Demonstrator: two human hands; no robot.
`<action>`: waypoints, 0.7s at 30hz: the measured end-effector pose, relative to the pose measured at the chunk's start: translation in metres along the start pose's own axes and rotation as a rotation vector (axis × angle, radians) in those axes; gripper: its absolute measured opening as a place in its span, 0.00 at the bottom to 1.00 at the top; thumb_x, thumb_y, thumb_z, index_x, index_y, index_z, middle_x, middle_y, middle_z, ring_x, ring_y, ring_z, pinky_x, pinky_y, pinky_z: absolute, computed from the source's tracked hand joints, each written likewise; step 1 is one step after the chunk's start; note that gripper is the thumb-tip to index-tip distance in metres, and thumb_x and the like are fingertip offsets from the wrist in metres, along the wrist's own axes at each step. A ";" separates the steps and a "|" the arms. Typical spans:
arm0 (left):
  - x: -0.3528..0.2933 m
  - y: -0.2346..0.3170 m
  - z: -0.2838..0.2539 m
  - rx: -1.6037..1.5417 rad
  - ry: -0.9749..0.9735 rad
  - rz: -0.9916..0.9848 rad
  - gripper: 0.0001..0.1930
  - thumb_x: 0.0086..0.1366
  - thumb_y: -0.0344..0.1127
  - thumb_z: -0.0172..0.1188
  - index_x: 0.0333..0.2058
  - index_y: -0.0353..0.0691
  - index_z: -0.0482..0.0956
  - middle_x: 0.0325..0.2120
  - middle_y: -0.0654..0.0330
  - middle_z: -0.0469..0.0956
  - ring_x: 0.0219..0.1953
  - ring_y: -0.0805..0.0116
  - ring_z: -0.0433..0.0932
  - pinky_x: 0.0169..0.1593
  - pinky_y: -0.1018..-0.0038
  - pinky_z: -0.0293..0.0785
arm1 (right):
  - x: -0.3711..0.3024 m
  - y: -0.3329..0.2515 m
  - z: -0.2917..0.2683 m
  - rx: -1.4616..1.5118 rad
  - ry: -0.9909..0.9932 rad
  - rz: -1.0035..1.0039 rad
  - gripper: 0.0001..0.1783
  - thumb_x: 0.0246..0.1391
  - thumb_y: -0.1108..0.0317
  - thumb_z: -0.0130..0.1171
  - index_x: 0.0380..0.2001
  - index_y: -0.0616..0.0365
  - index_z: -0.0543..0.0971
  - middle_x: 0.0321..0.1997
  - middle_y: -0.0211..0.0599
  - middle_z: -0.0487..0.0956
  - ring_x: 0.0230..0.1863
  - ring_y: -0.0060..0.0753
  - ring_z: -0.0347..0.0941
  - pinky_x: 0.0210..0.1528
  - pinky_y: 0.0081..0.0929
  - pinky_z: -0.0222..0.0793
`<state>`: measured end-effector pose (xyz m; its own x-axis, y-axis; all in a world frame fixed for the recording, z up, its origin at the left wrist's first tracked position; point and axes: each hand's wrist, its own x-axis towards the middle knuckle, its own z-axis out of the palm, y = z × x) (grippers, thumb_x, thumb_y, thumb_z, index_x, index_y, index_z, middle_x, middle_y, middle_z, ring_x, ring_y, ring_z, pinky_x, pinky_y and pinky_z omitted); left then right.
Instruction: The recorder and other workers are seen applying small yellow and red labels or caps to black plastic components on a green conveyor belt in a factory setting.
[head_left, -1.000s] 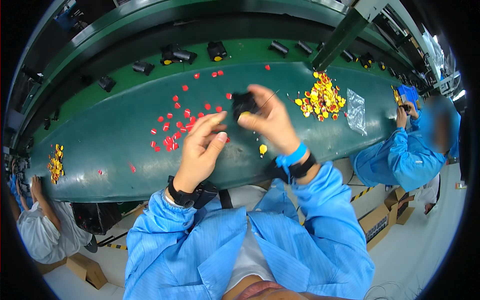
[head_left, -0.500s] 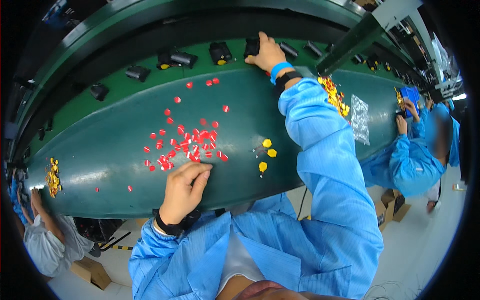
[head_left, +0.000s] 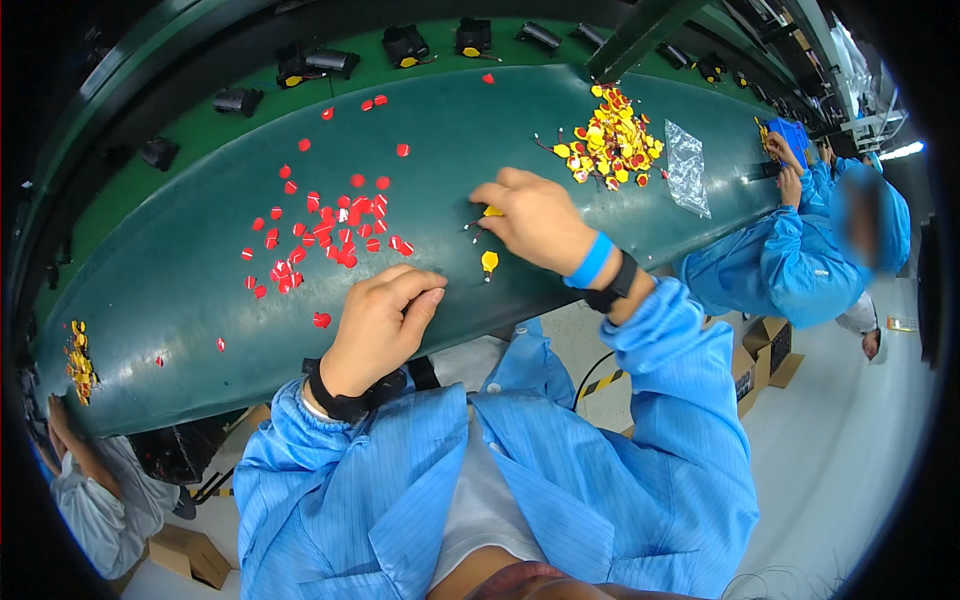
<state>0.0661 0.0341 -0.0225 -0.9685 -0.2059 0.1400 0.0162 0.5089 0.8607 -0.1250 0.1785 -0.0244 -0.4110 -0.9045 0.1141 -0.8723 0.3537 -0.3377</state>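
My right hand (head_left: 535, 220) is over the green surface, with thumb and fingers closed around a yellow wired disc (head_left: 492, 211). A second yellow disc with short leads (head_left: 489, 262) lies just nearer to me. To the left, my left hand (head_left: 380, 325) hovers low near the front edge, thumb and forefinger pinched together; anything between them is too small to make out. Beyond it are scattered round red pieces (head_left: 345, 235), some with a white strip. One red piece (head_left: 321, 320) lies apart beside my left hand.
A heap of yellow discs (head_left: 615, 140) and a clear plastic bag (head_left: 686, 170) lie to the right. Black devices (head_left: 405, 45) line the far green ledge beneath a green post (head_left: 640, 40). Co-workers sit at both ends; a blue bin (head_left: 790, 140) stands by the right one.
My right hand has come back from a black device on the far ledge to the yellow discs and closed on one. My left hand stays pinched. The whole view has shifted.
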 end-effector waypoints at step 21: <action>-0.001 0.024 0.011 -1.019 0.096 -0.233 0.08 0.62 0.28 0.59 0.39 0.33 0.77 0.28 0.59 0.79 0.25 0.76 0.77 0.29 0.82 0.74 | -0.059 -0.079 -0.015 1.422 0.297 0.086 0.09 0.58 0.75 0.55 0.40 0.63 0.69 0.40 0.40 0.75 0.40 0.28 0.76 0.46 0.26 0.73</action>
<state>0.0649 0.0555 -0.0073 -0.9514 -0.2968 -0.0826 0.0766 -0.4876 0.8697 -0.0357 0.2079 0.0095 -0.6399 -0.7490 0.1719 0.0786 -0.2864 -0.9549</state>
